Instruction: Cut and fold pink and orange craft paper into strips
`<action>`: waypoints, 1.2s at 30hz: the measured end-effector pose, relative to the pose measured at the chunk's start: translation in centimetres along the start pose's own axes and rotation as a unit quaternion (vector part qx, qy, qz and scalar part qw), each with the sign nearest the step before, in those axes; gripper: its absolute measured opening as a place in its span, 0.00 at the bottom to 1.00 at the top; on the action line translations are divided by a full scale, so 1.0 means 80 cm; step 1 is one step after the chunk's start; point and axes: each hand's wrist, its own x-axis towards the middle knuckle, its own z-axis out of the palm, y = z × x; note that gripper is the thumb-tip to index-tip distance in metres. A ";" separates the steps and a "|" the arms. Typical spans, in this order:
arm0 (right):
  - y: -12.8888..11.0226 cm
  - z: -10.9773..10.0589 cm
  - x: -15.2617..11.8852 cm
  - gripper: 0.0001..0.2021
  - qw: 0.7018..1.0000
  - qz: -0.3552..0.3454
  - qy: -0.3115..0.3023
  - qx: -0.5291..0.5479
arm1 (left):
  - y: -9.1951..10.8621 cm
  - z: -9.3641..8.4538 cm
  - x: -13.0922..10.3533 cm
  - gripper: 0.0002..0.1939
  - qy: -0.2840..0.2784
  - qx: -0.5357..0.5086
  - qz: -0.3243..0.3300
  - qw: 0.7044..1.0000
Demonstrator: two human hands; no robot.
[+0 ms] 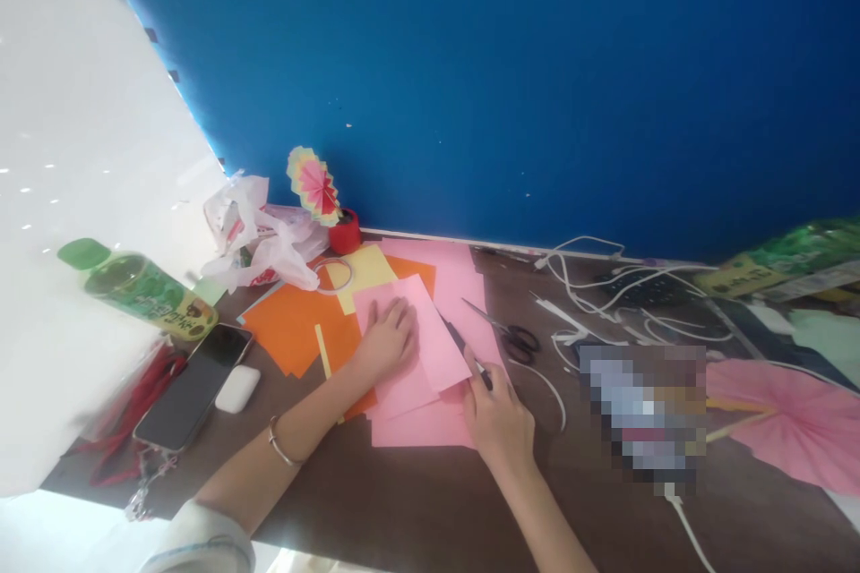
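Several pink sheets (430, 331) lie overlapping at the middle of the dark table. My left hand (390, 340) rests on the top pink sheet, fingers slightly spread and flat. At that sheet's right edge, my right hand (495, 407) is closed around a dark cutter knife (453, 331), its long blade lying along the edge. Beneath and left of the pink paper are orange sheets (286, 331) and a yellow sheet (366, 273). Black-handled scissors (517, 338) lie just right of the pink stack.
A bottle (151, 291), black phone (194, 385) and white case (237, 389) lie at left. Behind are a plastic bag (269, 242), a paper rosette (314, 188) and red tape (345, 233). White cables (571, 286) and a pink paper fan (793, 421) are at right.
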 end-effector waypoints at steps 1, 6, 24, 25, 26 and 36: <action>0.001 0.000 0.000 0.29 1.000 -0.002 -0.002 0.004 | 0.000 0.000 0.000 0.24 0.000 -0.001 0.000 1.000; 0.006 -0.002 0.004 0.26 0.999 -0.033 0.003 0.018 | -0.003 -0.001 -0.001 0.24 -0.003 -0.004 0.003 1.000; 0.023 0.002 0.031 0.33 0.994 -0.019 -0.084 0.065 | -0.008 -0.011 0.002 0.24 -0.031 -0.037 -0.020 0.999; 0.024 0.002 0.031 0.32 0.994 -0.017 -0.086 0.070 | -0.009 -0.016 0.004 0.25 -0.039 -0.049 -0.020 0.998; 0.024 0.001 0.031 0.31 0.993 -0.017 -0.089 0.075 | -0.009 -0.020 0.006 0.26 -0.049 -0.059 -0.022 0.997; 0.025 -0.002 0.035 0.28 0.990 -0.028 -0.116 0.077 | -0.004 -0.010 0.056 0.37 -0.053 -0.026 -0.045 0.997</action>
